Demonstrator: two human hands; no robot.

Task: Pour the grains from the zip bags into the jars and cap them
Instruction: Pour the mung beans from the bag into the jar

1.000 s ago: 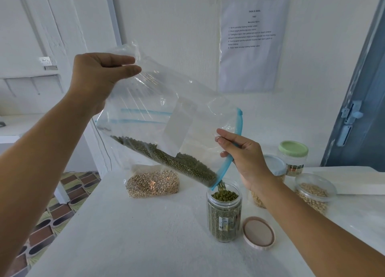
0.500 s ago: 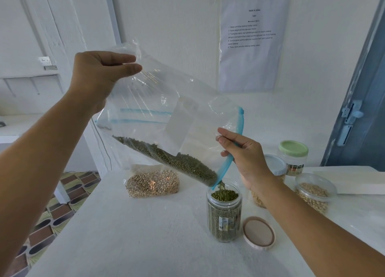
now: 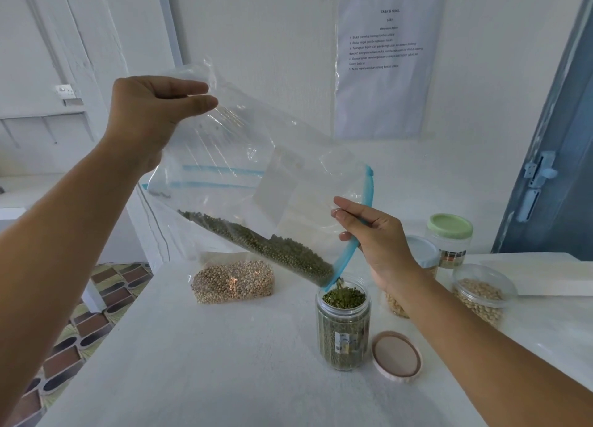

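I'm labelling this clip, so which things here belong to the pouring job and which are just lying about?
In the job:
zip bag, held by left hand and right hand
green beans
open jar
loose lid
grain bag
lidless jar

Lying about:
green-lid jar
wall sheet
door

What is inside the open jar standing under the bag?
The open jar holds small green beans, heaped almost to its rim, more trickling in from the zip bag. A label hides some of them.
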